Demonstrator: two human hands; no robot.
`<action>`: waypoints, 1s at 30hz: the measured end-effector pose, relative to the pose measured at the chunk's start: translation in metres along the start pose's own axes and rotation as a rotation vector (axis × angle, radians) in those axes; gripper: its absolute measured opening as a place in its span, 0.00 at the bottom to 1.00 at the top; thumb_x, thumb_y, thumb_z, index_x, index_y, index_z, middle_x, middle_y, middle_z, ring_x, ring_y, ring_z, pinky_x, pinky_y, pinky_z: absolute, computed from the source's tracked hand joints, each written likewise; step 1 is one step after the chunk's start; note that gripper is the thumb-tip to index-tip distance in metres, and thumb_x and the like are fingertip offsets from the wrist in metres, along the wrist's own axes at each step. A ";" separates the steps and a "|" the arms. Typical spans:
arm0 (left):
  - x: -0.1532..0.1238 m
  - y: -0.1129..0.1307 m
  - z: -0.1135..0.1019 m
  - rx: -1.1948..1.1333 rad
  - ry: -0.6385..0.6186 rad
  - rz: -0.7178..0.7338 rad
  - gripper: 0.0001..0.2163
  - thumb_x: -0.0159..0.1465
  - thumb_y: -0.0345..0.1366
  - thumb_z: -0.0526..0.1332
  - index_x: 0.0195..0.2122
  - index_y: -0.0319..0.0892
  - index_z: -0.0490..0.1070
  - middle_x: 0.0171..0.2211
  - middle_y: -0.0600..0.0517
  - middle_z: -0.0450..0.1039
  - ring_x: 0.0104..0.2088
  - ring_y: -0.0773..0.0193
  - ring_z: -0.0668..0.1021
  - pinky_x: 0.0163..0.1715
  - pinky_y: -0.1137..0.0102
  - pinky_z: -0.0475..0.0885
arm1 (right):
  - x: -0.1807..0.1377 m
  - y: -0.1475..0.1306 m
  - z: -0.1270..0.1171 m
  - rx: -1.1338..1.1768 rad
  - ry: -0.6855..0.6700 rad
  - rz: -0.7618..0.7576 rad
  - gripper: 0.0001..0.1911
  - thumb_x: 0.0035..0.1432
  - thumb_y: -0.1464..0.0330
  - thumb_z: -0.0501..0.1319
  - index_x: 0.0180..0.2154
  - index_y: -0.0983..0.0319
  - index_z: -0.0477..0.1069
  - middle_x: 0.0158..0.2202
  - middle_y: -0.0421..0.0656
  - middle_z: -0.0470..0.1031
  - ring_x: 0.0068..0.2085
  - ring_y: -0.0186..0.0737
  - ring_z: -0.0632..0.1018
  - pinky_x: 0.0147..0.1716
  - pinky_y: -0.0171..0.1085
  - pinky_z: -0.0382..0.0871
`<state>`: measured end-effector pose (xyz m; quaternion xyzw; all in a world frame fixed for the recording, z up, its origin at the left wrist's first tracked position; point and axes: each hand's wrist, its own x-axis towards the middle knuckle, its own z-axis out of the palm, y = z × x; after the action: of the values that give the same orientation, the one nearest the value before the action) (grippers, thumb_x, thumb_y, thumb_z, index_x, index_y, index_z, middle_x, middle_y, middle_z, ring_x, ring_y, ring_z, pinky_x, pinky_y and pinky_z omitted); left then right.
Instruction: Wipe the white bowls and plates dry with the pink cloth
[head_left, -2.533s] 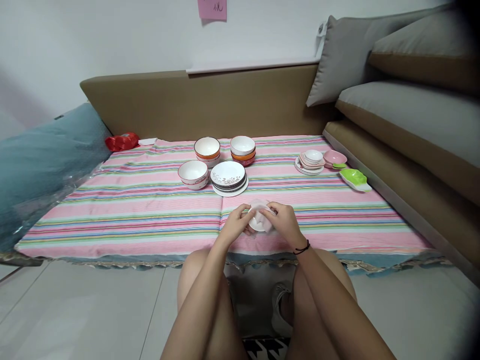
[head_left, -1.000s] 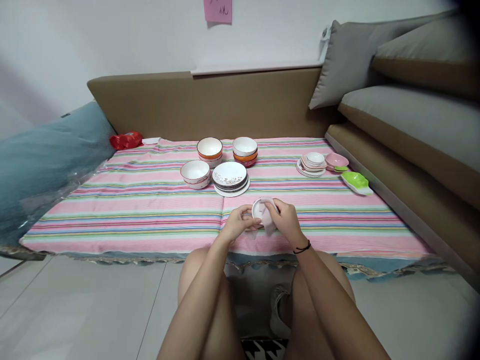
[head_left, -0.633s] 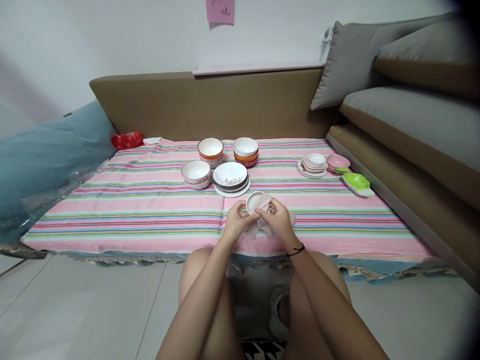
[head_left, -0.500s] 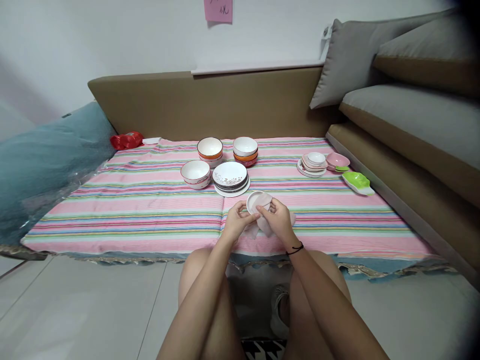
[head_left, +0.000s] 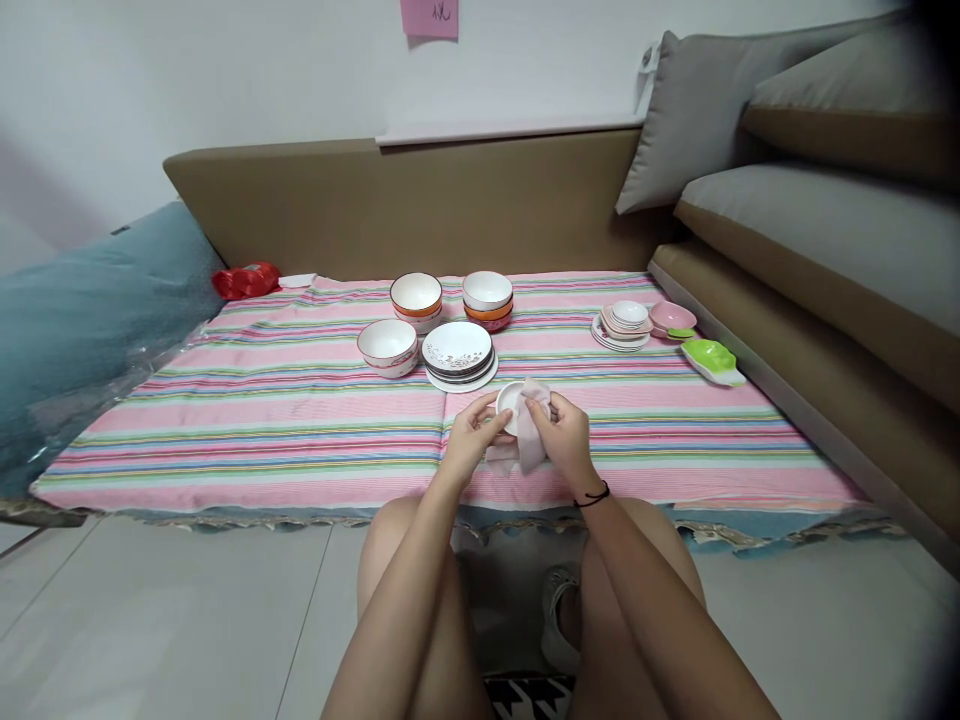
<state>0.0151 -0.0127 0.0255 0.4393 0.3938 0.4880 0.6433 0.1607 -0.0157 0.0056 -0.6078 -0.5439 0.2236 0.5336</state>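
Note:
My left hand [head_left: 477, 430] grips the left edge of a small white dish [head_left: 508, 402], its thumb over the rim. Pressed against the dish's right side is a pale pink cloth [head_left: 531, 440], pinched in my right hand [head_left: 561, 428]. The cloth's loose end hangs below the dish. Just beyond my hands stands a stack of plates [head_left: 457, 348], the top one white with a floral print. Left of it are white bowls with a red rim [head_left: 388, 343]. Behind are two more bowl stacks, one with a dark-rimmed bowl [head_left: 416, 293] on top, the other with a white bowl [head_left: 487, 291].
On the striped cloth [head_left: 300, 430] at right are stacked small dishes [head_left: 628, 318], a pink bowl [head_left: 672, 318] and a green leaf-shaped dish [head_left: 712, 360]. A red plastic bundle [head_left: 246, 281] lies at far left. Cushions [head_left: 810, 220] rise on the right; a brown backrest [head_left: 405, 215] stands behind.
My right hand has moved the cloth across to the right side of the dish, uncovering its left part. The camera view has shifted slightly.

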 end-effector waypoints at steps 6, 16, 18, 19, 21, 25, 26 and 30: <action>0.002 -0.005 -0.004 -0.128 -0.002 -0.043 0.24 0.50 0.39 0.70 0.48 0.39 0.73 0.32 0.53 0.74 0.30 0.66 0.77 0.37 0.67 0.77 | 0.002 0.002 0.001 0.256 -0.093 0.030 0.10 0.53 0.62 0.60 0.31 0.63 0.68 0.27 0.40 0.70 0.30 0.36 0.70 0.29 0.33 0.63; 0.001 -0.010 0.004 -0.338 0.054 -0.062 0.23 0.46 0.30 0.72 0.46 0.41 0.75 0.41 0.49 0.76 0.38 0.64 0.78 0.39 0.69 0.75 | -0.001 0.001 0.014 0.521 -0.158 0.106 0.21 0.45 0.62 0.65 0.41 0.60 0.64 0.40 0.48 0.75 0.43 0.46 0.76 0.43 0.43 0.71; 0.002 -0.012 0.006 -0.353 0.057 -0.083 0.22 0.45 0.29 0.73 0.44 0.40 0.75 0.43 0.48 0.76 0.38 0.63 0.79 0.39 0.69 0.75 | -0.001 0.003 0.016 0.507 -0.160 0.103 0.22 0.46 0.61 0.65 0.42 0.60 0.63 0.40 0.48 0.74 0.43 0.45 0.76 0.42 0.42 0.71; 0.002 -0.012 0.006 -0.356 0.061 -0.091 0.22 0.44 0.28 0.73 0.42 0.40 0.76 0.43 0.48 0.76 0.37 0.63 0.79 0.38 0.69 0.75 | -0.001 0.004 0.017 0.498 -0.161 0.102 0.22 0.46 0.60 0.65 0.42 0.60 0.62 0.40 0.47 0.74 0.43 0.44 0.76 0.42 0.42 0.71; 0.003 -0.014 0.007 -0.363 0.069 -0.103 0.22 0.42 0.28 0.74 0.40 0.40 0.76 0.41 0.49 0.77 0.36 0.64 0.79 0.36 0.70 0.76 | -0.002 0.005 0.016 0.456 -0.149 0.097 0.21 0.48 0.59 0.64 0.42 0.60 0.62 0.38 0.46 0.74 0.41 0.43 0.76 0.41 0.40 0.70; 0.002 -0.015 0.007 -0.380 0.059 -0.105 0.21 0.42 0.28 0.74 0.39 0.40 0.75 0.36 0.50 0.77 0.33 0.66 0.79 0.34 0.72 0.75 | -0.006 0.003 0.013 0.187 -0.083 0.075 0.18 0.51 0.58 0.62 0.39 0.61 0.62 0.31 0.42 0.72 0.33 0.41 0.74 0.32 0.37 0.66; 0.002 -0.015 0.007 -0.380 0.058 -0.105 0.21 0.42 0.29 0.74 0.39 0.40 0.75 0.36 0.50 0.77 0.33 0.66 0.78 0.34 0.72 0.75 | -0.006 0.003 0.012 0.121 -0.075 0.067 0.17 0.51 0.57 0.61 0.38 0.61 0.62 0.30 0.41 0.72 0.31 0.40 0.73 0.30 0.36 0.65; 0.002 -0.013 0.006 -0.360 0.073 -0.097 0.22 0.45 0.32 0.73 0.43 0.40 0.74 0.34 0.51 0.76 0.33 0.67 0.78 0.35 0.72 0.75 | -0.005 0.001 0.009 0.035 -0.081 0.029 0.15 0.52 0.59 0.61 0.37 0.60 0.63 0.28 0.39 0.71 0.28 0.38 0.71 0.28 0.34 0.62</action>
<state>0.0249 -0.0138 0.0147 0.2798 0.3438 0.5346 0.7195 0.1520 -0.0167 0.0003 -0.5968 -0.5521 0.2650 0.5184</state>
